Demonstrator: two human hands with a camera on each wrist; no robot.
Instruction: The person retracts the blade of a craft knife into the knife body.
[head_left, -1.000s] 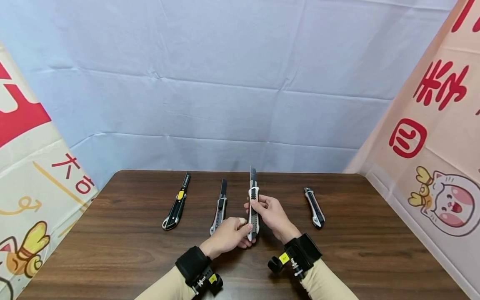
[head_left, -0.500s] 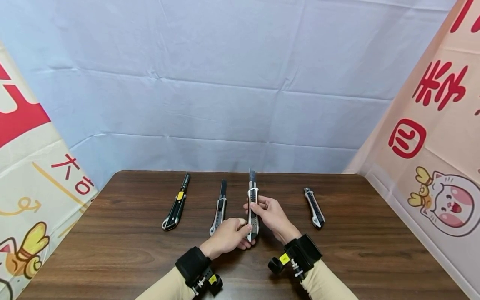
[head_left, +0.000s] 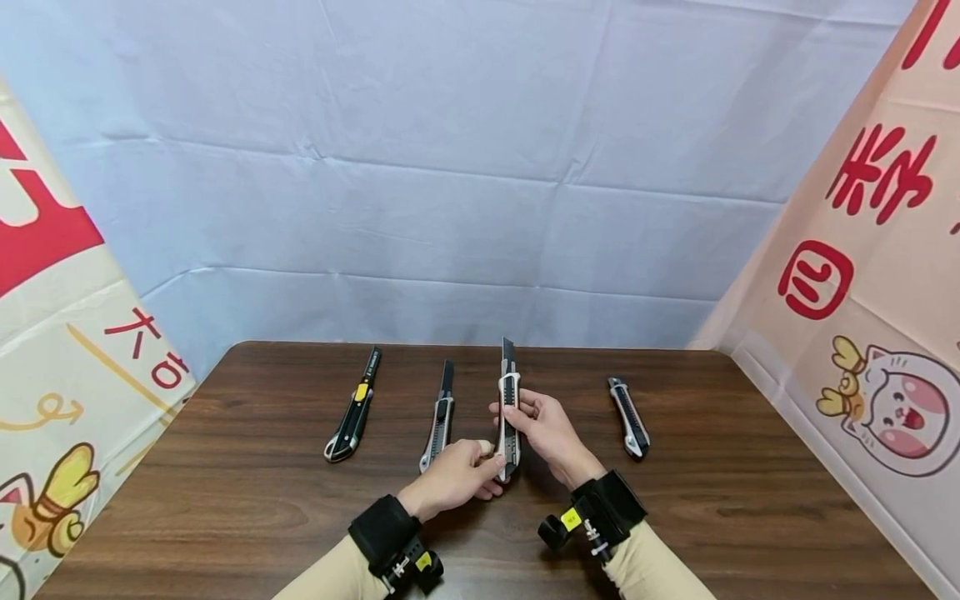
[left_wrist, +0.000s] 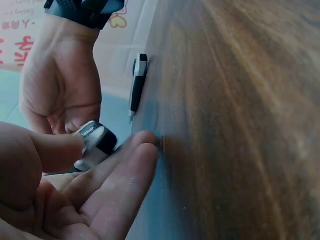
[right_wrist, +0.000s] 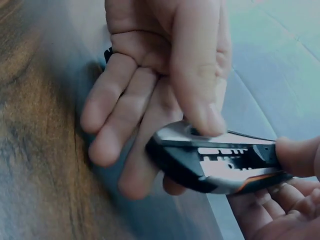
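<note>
barely shifted, both hands (head_left: 498, 450) gripping utility knife (head_left: 508, 412), dark wood table (head_left: 225, 500), blue cloth backdrop (head_left: 450, 167)

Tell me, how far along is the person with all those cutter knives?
Two knives on the left, the yellow-button knife and the grey knife, lie on the table with blades out, so they look done. In hand: the left hand pinches the tail of the white knife, the right hand grips its body, blade out. The right knife seems closed and untouched.
</note>
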